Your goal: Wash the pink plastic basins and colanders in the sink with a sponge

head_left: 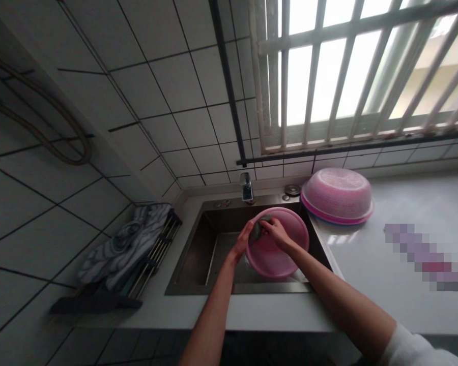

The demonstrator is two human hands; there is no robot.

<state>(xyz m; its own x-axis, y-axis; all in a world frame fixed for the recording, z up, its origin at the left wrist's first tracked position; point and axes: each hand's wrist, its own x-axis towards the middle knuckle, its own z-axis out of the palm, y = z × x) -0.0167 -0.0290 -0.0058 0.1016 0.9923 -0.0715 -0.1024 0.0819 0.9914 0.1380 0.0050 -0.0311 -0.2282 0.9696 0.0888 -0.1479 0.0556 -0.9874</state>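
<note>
In the steel sink (189, 256), as the head view shows, a pink basin (277, 262) sits tilted below the faucet (246, 187). The left hand (244, 238) has its grip clamped on the rim; the right hand's (277, 234) grip is pinched on a dark greenish pad (256, 232), perhaps a scourer, against the inner wall. Right of the sink, an upturned pink strainer (338, 195) rests on the worktop (269, 315).

- No text, label, brand, number or sign can be read in this view.
- The purple-and-red patch (423, 258) on the counter (275, 312), right of the sink (187, 274), is pixelated, so whether it bears any print cannot be told.
</note>
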